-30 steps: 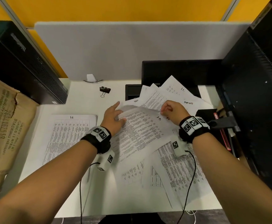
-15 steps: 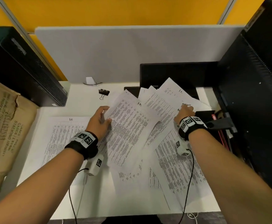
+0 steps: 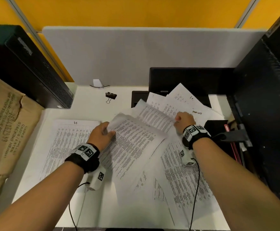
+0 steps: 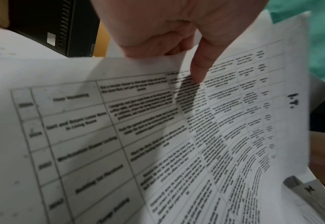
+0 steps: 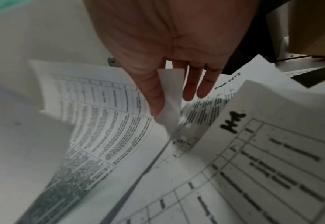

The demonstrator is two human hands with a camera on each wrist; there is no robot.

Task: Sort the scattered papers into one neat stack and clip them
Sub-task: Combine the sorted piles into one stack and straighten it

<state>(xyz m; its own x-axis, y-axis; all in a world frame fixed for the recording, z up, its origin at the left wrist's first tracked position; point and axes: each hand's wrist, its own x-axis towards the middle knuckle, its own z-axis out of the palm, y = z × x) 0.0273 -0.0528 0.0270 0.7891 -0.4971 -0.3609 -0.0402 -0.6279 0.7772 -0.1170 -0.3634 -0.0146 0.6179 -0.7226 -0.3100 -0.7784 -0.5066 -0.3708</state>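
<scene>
Papers [image 3: 182,177] could crease or slide off the frame's right edge, since my left hand [image 3: 101,134] pinches one sheet [image 3: 132,144] and my right hand [image 3: 185,120] another's corner.

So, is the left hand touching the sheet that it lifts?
Touching. The left wrist view shows the left hand pinching the lifted sheet, thumb on its printed face.

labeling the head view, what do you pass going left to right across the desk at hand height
cardboard box → flat sheet marked I.T. → left hand → lifted sheet in its grip → right hand → black monitor back
</scene>
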